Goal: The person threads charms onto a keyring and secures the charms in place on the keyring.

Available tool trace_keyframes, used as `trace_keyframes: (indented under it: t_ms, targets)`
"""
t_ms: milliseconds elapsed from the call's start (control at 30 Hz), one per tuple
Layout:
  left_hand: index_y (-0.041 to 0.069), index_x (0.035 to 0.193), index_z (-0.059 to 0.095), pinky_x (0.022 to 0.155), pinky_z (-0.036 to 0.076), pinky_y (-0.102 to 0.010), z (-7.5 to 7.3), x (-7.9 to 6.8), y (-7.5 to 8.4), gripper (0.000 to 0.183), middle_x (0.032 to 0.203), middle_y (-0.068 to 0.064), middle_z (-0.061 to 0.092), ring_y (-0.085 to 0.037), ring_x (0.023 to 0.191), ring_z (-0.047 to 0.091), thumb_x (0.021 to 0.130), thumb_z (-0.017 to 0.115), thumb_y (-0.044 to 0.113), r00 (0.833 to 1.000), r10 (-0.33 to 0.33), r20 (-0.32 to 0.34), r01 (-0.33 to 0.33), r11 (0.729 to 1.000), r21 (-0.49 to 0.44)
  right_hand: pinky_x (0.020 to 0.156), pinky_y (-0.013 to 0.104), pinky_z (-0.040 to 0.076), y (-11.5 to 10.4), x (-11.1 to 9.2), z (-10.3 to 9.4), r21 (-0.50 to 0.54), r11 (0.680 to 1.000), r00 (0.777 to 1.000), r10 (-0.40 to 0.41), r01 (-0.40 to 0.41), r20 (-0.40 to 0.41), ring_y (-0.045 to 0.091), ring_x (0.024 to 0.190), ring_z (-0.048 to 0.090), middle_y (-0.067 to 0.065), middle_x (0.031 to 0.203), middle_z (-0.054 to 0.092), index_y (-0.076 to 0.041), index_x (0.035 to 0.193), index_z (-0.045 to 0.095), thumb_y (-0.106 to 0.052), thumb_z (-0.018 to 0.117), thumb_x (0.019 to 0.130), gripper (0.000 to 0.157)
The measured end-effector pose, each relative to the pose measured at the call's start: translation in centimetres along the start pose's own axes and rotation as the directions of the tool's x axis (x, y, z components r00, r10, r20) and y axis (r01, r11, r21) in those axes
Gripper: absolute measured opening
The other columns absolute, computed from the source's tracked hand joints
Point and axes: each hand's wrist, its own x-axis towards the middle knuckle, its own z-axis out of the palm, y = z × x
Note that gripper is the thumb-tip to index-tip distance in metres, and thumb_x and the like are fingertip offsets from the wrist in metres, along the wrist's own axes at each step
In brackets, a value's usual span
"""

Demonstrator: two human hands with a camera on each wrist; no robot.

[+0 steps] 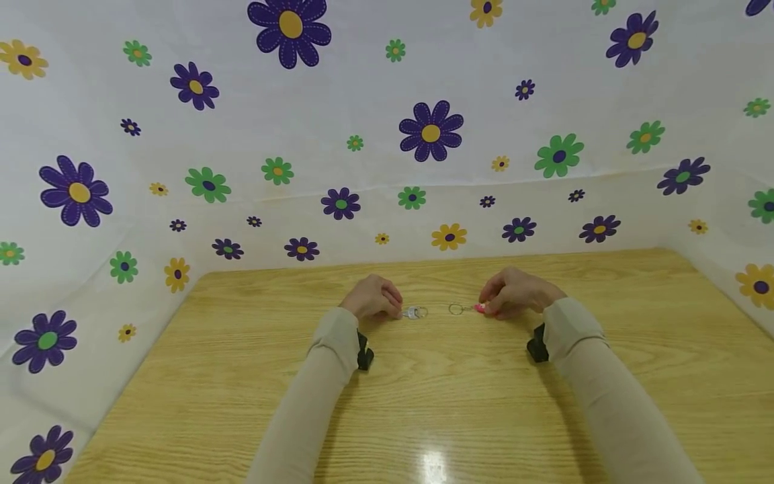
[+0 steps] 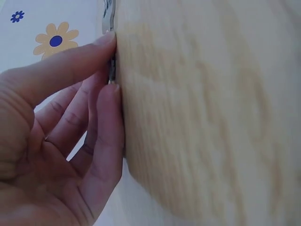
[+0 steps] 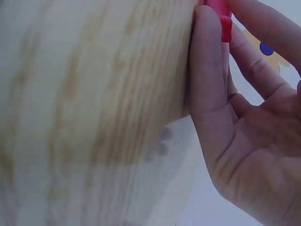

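Note:
Both hands are low over the wooden table, facing each other. My left hand (image 1: 376, 298) pinches silver keys on a ring (image 1: 414, 312) by the end nearest it, and the ring points right. In the left wrist view, the thumb and fingers close on a thin metal piece (image 2: 109, 16) at the table surface, mostly hidden by them. Opposite it, my right hand (image 1: 514, 294) holds a pink keychain (image 1: 480, 308) between thumb and fingers. Its small chain and metal ring (image 1: 456, 309) lie toward the left, close to the other ring. A pink-red end (image 3: 225, 26) shows in the right wrist view.
The light wooden table (image 1: 435, 390) reaches to a white cloth with printed flowers (image 1: 363, 101) behind and at both sides. A black wrist camera (image 1: 364, 351) sits under the left cuff, another black camera (image 1: 537, 345) under the right.

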Motion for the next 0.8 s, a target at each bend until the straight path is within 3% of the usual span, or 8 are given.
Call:
trace_keyframes:
  t_ms: [200, 600, 800]
  targets:
    - [-0.001, 0.098, 0.074, 0.064, 0.055, -0.026, 0.0, -0.2, 0.6, 0.016, 0.082, -0.006, 0.073, -0.013, 0.069, 0.063, 0.083, 0.081, -0.004, 1.0, -0.001, 0.02, 0.001, 1.0, 0.022, 0.07, 0.03, 0.059, 0.0, -0.1, -0.2, -0.016, 1.0, 1.0, -0.005, 0.005, -0.012, 0.013, 0.073, 0.062, 0.006, 0.089, 0.069, 0.013, 0.106, 0.069, 0.004, 0.069, 0.09, 0.019]
    - [-0.003, 0.102, 0.074, 0.06, 0.049, -0.023, -0.7, -0.7, 0.7, 0.014, 0.084, -0.005, 0.071, -0.011, 0.062, 0.054, 0.088, 0.073, -0.001, 0.985, 0.073, 0.157, -0.091, 0.99, 0.107, 0.073, 0.031, 0.057, -0.5, -0.2, 0.0, -0.053, 0.998, 1.0, -0.017, 0.018, 0.007, 0.015, 0.077, 0.06, 0.006, 0.088, 0.064, 0.007, 0.1, 0.068, -0.003, 0.07, 0.091, 0.013]
    - [0.0, 0.101, 0.074, 0.054, 0.041, -0.023, -0.2, -0.8, 1.4, 0.012, 0.071, 0.0, 0.061, -0.01, 0.053, 0.045, 0.095, 0.067, 0.009, 0.978, 0.087, 0.189, -0.121, 0.976, 0.179, 0.072, 0.032, 0.056, -0.8, -0.6, -0.2, -0.034, 0.999, 1.0, -0.008, 0.009, 0.03, 0.016, 0.076, 0.056, 0.006, 0.087, 0.061, 0.009, 0.114, 0.064, -0.004, 0.066, 0.092, 0.026]
